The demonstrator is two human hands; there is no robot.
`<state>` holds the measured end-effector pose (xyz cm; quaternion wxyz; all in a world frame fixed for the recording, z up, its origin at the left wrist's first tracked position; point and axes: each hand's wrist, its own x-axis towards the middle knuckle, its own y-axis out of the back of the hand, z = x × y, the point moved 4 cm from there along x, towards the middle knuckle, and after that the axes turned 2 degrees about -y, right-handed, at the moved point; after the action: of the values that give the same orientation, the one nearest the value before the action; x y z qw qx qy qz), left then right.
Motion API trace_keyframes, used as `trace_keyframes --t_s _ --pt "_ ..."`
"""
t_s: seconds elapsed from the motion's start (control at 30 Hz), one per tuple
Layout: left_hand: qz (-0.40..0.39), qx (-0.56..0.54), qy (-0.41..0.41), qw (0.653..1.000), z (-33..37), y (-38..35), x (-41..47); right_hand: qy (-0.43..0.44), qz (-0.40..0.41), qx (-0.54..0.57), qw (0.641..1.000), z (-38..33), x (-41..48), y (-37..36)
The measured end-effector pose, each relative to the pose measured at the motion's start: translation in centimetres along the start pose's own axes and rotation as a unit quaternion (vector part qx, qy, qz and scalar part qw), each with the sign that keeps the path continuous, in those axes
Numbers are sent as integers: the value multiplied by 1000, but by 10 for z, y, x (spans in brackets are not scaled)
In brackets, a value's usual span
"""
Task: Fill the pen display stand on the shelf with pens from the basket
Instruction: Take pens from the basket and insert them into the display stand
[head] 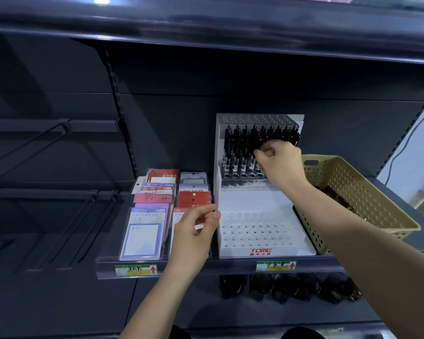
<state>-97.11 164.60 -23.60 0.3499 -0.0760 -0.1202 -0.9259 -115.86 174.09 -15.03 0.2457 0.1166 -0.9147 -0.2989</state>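
A white tiered pen display stand [260,199] sits on the dark shelf. Its upper tier holds several black pens [240,148] standing upright; the lower front tier shows rows of bare holes. My right hand [279,162] is at the upper tier, fingers closed around a black pen among those standing there. My left hand [196,231] hovers just left of the stand's lower tier, fingers loosely curled, with nothing visible in it. A tan perforated basket [367,192] stands to the right of the stand; dark pens lie inside, mostly hidden by my right forearm.
Packs of sticky notes [154,211] lie in rows left of the stand. Price labels run along the shelf's front edge [275,265]. Dark sunglasses [289,287] hang below. Bare metal hooks [59,204] stick out at the left. Another shelf overhangs above.
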Motion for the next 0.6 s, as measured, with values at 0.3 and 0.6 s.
trace_keyframes --t_s 0.3,0.6 --pt "-1 2 11 1000 -2 -5 1 -6 -52 -51 997 -3 17 1" --pt "-28 15 -20 999 25 -21 27 10 -48 -64 997 6 14 -2"
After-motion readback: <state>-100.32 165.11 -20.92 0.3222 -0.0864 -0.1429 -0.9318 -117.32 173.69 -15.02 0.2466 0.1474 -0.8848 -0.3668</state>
